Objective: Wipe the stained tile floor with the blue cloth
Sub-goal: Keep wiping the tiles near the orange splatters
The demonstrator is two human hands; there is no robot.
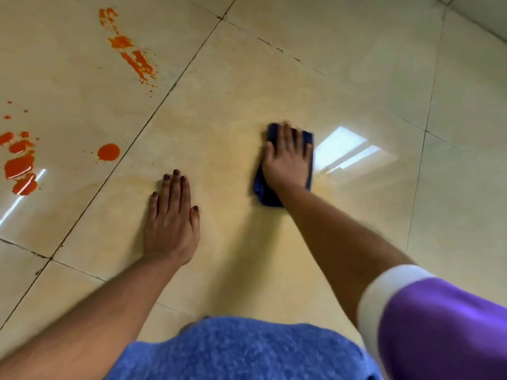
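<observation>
My right hand (pixel 288 157) lies flat with straight fingers on a folded dark blue cloth (pixel 263 192), pressing it onto the glossy beige tile floor (pixel 343 86). The hand looks blurred. My left hand (pixel 172 218) rests flat on the same tile, fingers straight, nothing under it. Orange-red stains mark the neighbouring tile to the left: a streak (pixel 137 60) at the top, a round blob (pixel 109 152) near the grout line, and a cluster of puddles (pixel 20 165) at the left edge. A faint yellowish smear (pixel 219 149) covers the tile between my hands.
Dark grout lines (pixel 153 116) cross the floor. A window's bright reflection (pixel 344 149) lies right of the cloth. My knees in blue fabric (pixel 241 352) fill the bottom edge, and a purple sleeve with a white cuff (pixel 439 325) sits at the lower right. A wall base (pixel 482 15) shows top right.
</observation>
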